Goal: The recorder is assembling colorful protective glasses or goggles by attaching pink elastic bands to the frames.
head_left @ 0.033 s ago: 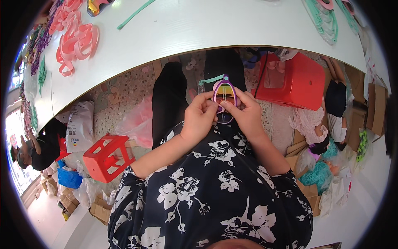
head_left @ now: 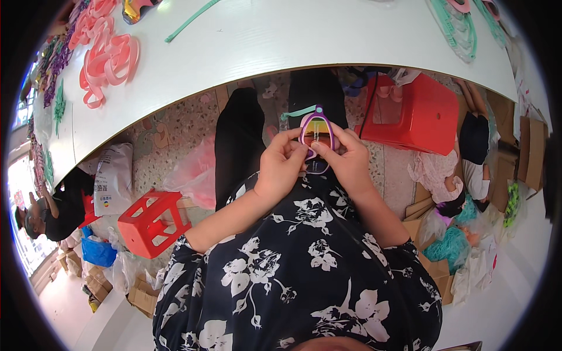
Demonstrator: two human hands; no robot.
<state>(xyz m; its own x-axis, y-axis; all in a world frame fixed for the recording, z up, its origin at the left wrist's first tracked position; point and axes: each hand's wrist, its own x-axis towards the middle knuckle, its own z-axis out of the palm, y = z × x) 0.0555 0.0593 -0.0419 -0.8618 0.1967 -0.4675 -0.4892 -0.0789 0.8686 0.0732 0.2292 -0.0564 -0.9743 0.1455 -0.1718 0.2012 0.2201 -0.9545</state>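
Observation:
A pair of swim goggles [head_left: 318,126] is held upright over my lap, with a purple rim, a shiny yellow-orange lens and a short mint-green strap piece reaching left from its top end. My left hand [head_left: 283,161] pinches the near left side of the rim between thumb and fingers. On the other side my right hand [head_left: 347,159] grips the rim, its thumb lying against the lower part of the lens. The lower lens is partly covered by my thumbs and fingers.
Pink straps [head_left: 111,61] lie on the white table [head_left: 263,38] at the left, a single green strap [head_left: 190,21] near its middle, mint-green goggle pieces [head_left: 456,29] at the right. Red stools [head_left: 424,117] stand on both sides. Other people [head_left: 52,207] are at the left and right.

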